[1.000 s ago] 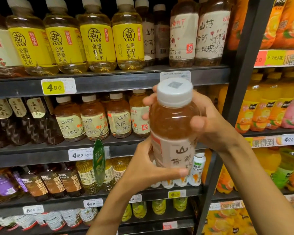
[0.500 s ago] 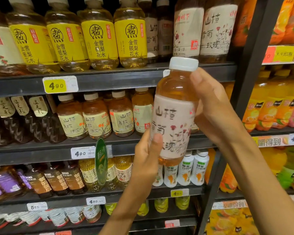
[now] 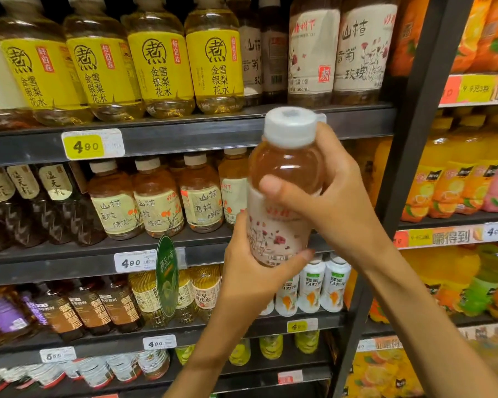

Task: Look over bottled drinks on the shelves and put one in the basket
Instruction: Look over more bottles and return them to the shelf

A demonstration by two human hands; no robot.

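Note:
I hold an amber drink bottle (image 3: 282,179) with a white cap and a pale flowered label in front of the shelves, its cap tipped toward me. My right hand (image 3: 337,202) grips its upper half, thumb across the front. Lower down, my left hand (image 3: 250,271) cups and grips the bottom of the bottle. No basket is in view.
Dark shelves (image 3: 184,136) hold rows of bottles: yellow-labelled ones (image 3: 158,64) on top, amber ones (image 3: 156,196) below, dark ones (image 3: 92,308) lower left. A dark upright post (image 3: 414,110) divides off orange juice bottles (image 3: 449,179) at the right. A green tag (image 3: 167,277) sticks out.
The bottle has come lower and tipped its cap toward me again. My right thumb now lies across its front, and my left hand has slid under its base.

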